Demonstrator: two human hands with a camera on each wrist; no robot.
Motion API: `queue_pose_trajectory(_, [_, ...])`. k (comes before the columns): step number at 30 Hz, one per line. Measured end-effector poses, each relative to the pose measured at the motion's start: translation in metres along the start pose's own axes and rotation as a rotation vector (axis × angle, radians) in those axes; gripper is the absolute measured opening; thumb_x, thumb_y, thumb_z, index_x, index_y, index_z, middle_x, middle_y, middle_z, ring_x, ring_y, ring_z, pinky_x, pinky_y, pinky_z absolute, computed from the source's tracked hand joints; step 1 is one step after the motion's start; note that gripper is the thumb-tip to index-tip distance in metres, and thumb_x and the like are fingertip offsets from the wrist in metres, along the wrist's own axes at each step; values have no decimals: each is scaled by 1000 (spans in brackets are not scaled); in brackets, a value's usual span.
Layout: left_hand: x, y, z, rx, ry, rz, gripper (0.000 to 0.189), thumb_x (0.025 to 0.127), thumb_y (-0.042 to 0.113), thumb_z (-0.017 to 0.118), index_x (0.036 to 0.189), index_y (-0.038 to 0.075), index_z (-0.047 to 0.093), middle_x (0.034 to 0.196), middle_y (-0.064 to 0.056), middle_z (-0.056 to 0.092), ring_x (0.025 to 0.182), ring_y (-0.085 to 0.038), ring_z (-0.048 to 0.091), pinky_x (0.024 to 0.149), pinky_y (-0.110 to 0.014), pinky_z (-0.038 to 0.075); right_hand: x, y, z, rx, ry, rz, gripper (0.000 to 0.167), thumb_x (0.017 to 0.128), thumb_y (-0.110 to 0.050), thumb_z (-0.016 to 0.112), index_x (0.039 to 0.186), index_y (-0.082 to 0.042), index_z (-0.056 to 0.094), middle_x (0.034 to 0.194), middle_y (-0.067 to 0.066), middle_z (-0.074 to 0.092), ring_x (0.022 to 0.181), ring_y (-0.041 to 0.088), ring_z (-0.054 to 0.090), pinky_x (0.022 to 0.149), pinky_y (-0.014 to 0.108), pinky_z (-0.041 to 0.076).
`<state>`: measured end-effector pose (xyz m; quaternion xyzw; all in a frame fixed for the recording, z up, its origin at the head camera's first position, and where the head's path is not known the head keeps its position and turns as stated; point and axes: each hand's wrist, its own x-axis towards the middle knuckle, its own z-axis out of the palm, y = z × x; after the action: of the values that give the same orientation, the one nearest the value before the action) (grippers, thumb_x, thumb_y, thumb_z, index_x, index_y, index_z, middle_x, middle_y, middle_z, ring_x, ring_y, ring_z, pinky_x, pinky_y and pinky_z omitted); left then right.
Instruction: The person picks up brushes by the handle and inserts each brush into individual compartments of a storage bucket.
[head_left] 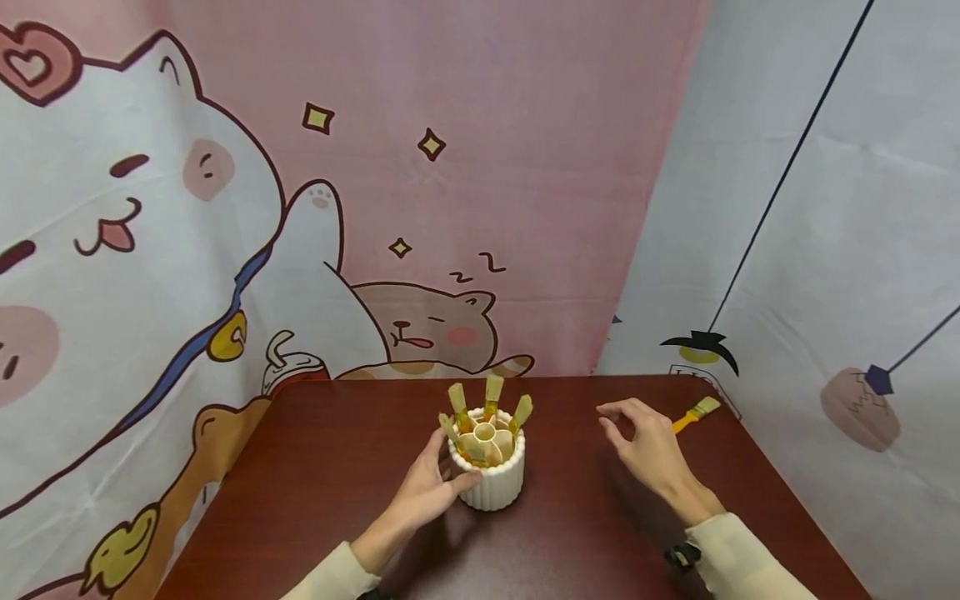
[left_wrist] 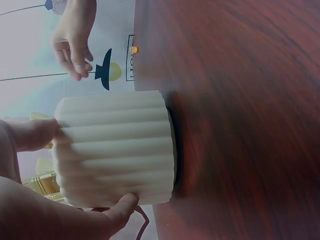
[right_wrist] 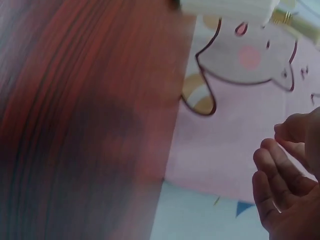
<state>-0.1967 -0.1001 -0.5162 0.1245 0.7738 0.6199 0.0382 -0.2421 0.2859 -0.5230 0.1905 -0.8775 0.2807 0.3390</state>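
Observation:
A white ribbed round brush holder (head_left: 495, 490) stands on the table, its inside divided into compartments around a central ring. Several paintbrushes (head_left: 492, 390) stick up from it, pale bristles upward. My left hand (head_left: 429, 490) grips the holder's left side, thumb at the front; in the left wrist view its fingers span the ribbed wall. Off to the right, above the table, hovers my right hand (head_left: 651, 450), fingers loosely bent and holding nothing. Beyond it lies another paintbrush (head_left: 697, 412) with a yellow-orange handle, partly hidden by that hand.
The dark red-brown wooden table (head_left: 322, 467) has its far edge against a pink cloth (head_left: 525, 167) printed with cartoon animals. A pale cloth (head_left: 825, 250) with hanging-lamp drawings borders the right side.

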Motion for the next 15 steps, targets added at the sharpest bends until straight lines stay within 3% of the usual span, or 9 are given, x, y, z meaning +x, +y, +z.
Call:
queue_pose_trajectory(5, [-1,1,0,6,16,-5,94,99,9,86,177,-1,34,172,-38,53,158,-55,58,128,-68,51,-1,23,-11,-46,-79,141,27,97,0,90,124,-3,86,118,17,84,106,39,81,88,53,65])
queue_pose_trajectory(9, [-1,0,5,47,54,8,97,94,11,89,175,-3,36,169,-35,57,155,-50,62,127,-66,53,-1,45,-20,-86,-143,266,27,103,-5,85,129,3,82,127,31,80,115,54,76,96,72,60])
queue_pose_trajectory(14, [-2,-1,14,243,148,14,111,87,31,101,172,-4,40,168,-29,56,156,-48,59,129,-68,49,-2,84,-30,-137,-196,390,38,108,-21,82,134,7,78,131,41,73,108,58,72,91,72,59])
queue_pose_trajectory(15, [-2,-1,16,279,168,10,114,85,35,102,171,-4,40,167,-29,56,155,-48,59,129,-68,49,-4,96,-29,-156,-189,415,42,108,-30,82,132,4,79,129,40,73,106,58,71,87,66,61])
